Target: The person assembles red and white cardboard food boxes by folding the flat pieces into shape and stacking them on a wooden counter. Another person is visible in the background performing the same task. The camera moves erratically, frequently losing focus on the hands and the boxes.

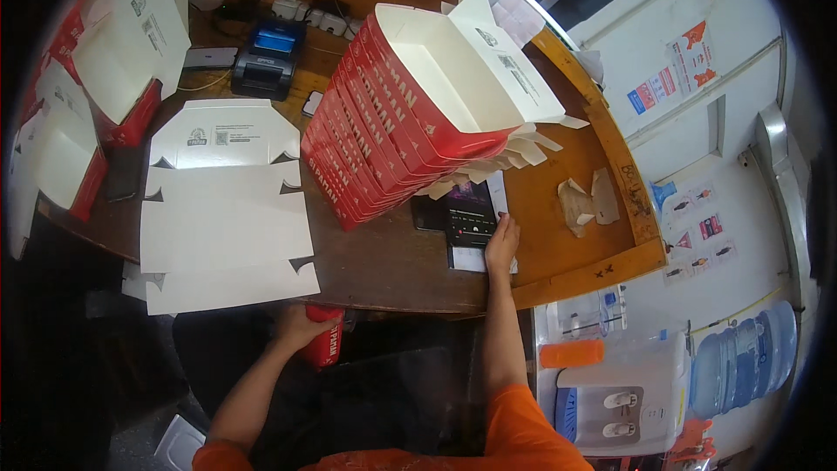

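Orange cloth sleeves [532, 436] lie nearest the camera, along the lower edge, and from them our bare forearms reach up toward the brown wooden table [392, 288]. Our two hands are at different things. The left hand [305, 328] is closed round a red cardboard piece with white lettering [328, 349], just below the table's near edge. The right hand [502, 246] lies against the side of a black phone-like device with a lit screen [471, 214]; we cannot tell whether its fingers grip the device or only rest there. White paper [471, 259] shows under that device, and a second dark device sits just beside it.

Before our left hand, a flat, notched white cardboard blank [227, 209] lies on the table, its near edge hanging over. Just right of it we see a tall stack of nested red cardboard boxes with white insides [375, 122]. More open red-and-white boxes [131, 118] stand at the far left. Behind the blank is a small black printer [266, 57] with a blue-lit panel. Torn brown paper [575, 208] lies to the right, and beyond the table stands a white water dispenser [623, 397] with a clear blue bottle [741, 358].
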The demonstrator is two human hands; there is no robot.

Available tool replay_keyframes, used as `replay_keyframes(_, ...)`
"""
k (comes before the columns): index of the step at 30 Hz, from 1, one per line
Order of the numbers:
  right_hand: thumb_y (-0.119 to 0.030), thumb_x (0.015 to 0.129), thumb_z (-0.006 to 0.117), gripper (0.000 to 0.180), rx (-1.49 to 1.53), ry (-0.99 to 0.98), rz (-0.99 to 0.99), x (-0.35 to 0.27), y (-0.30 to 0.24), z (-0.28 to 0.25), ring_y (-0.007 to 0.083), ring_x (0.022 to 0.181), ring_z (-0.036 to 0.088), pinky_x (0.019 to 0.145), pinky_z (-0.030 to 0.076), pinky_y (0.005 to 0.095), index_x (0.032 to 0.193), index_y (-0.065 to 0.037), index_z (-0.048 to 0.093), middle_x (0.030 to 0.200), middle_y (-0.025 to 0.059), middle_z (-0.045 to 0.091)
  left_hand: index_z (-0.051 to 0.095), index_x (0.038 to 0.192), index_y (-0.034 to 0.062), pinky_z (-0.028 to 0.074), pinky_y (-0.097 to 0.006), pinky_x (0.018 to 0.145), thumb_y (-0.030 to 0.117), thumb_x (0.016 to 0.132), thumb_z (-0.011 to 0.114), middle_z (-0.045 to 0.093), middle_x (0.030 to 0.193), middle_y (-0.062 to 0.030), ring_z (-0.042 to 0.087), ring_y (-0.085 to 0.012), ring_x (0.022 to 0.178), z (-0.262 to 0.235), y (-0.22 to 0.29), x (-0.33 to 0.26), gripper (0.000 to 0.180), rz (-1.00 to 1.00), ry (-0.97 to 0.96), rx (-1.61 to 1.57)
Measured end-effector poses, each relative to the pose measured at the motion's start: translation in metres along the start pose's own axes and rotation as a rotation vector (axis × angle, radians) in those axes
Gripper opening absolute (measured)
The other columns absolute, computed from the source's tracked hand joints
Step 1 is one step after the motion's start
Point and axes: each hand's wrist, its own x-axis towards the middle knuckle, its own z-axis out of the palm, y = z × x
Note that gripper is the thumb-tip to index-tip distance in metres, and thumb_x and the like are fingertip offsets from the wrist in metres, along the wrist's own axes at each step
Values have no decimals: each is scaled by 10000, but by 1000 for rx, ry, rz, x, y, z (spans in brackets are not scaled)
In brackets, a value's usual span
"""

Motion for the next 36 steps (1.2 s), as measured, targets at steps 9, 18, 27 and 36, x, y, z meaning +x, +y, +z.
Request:
replay_keyframes(9,-318,1101,363,471,25,12,21,-2,-1,0,414,1102,572,991,422,488,1147,23,685,1112,263,644,723,1162,76,545,-448,930,551,730,849,736,1140,-177,702,-340,1071,-4,7,-5,654,83,43,32)
replay_keyframes(18,-298,1101,385,448,52,73,-9,-2,11,-1,400,1046,597,952,447,465,1096,21,698,1056,253,645,694,1176,65,546,-448,923,415,685,908,723,1159,-166,698,-329,1062,0,16,-7,640,105,90,-60)
replay_keyframes(27,-134,1046,524,169,440,136,-160,-53,-72,-35,204,942,559,853,450,346,1090,16,587,993,98,601,682,1188,52,530,-452,942,346,640,929,712,1132,-180,675,-363,1061,-20,32,-26,669,283,196,60)
replay_keyframes(36,-289,1029,598,307,578,-973,-101,-266,-136,-28,275,996,612,896,475,385,1137,-3,630,1091,146,642,599,1358,143,402,-535,1128,339,575,953,311,1513,-279,384,-501,1376,11,16,-31,882,507,-165,314)
